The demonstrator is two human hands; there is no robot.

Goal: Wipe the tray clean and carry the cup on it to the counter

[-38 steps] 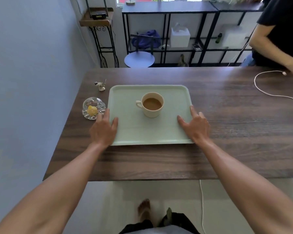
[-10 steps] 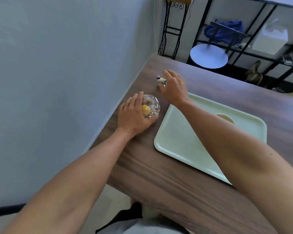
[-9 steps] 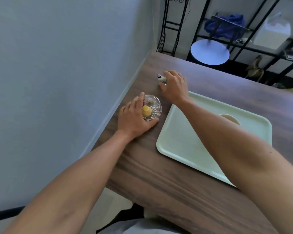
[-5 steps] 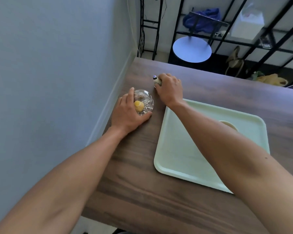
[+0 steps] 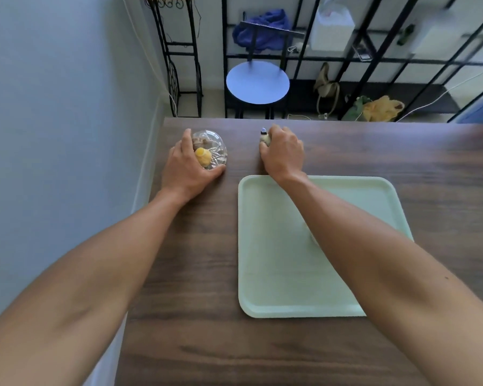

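Pale-green rectangular plastic tray (image 5: 276,260) is lying on the wooden counter (image 5: 193,274); left hand (image 5: 188,165) fingers are cupping a cut-glass dish (image 5: 214,149), right hand (image 5: 283,154) fingers are closing around a small figurine (image 5: 264,137) near the counter's far edge.

On the table (image 5: 195,274) the tray (image 5: 276,260) lies to the right. The glass dish (image 5: 211,147) stands at the far left corner, the small figurine (image 5: 264,136) right of it, behind the tray (both under hands). A stool (image 5: 257,83) stands beyond the table.
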